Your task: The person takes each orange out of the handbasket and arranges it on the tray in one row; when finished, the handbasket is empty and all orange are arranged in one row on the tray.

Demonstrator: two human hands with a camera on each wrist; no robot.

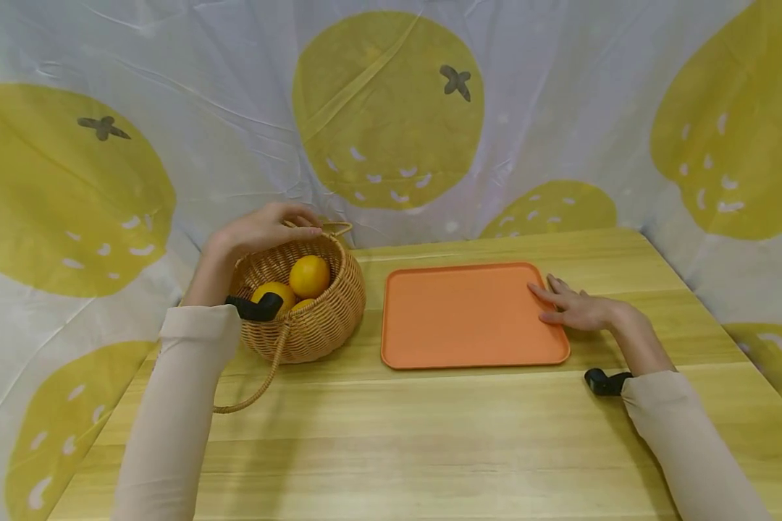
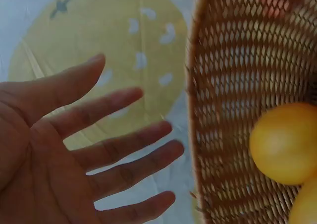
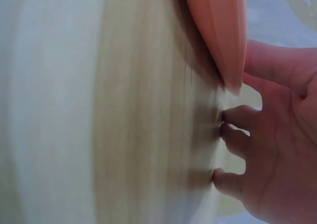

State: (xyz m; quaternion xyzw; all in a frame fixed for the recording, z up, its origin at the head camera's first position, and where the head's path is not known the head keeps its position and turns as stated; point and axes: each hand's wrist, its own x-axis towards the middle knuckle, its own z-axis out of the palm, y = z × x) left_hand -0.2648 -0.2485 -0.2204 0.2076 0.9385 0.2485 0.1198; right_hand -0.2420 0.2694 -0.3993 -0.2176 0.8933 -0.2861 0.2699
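In the head view, a tilted wicker basket (image 1: 342, 311) stands on the left of the table with oranges (image 1: 309, 276) inside. My left hand (image 1: 263, 228) is over its far rim. The left wrist view shows that hand (image 2: 89, 154) with fingers spread and nothing in the palm, just beside the basket's rim. To the right of the basket lies a flat orange tray (image 1: 463, 318). At its right edge is my right hand (image 1: 583, 310), thumb and forefinger over the tray. In the right wrist view, its other fingertips (image 3: 229, 130) touch the table beside the tray's edge.
A wicker handle (image 1: 261, 391) hangs from the basket's near side onto the wooden table (image 1: 430, 441). Behind the table hangs a pale cloth (image 1: 547, 101) printed with yellow fruit. Black wrist cameras (image 1: 602, 382) sit at both cuffs.
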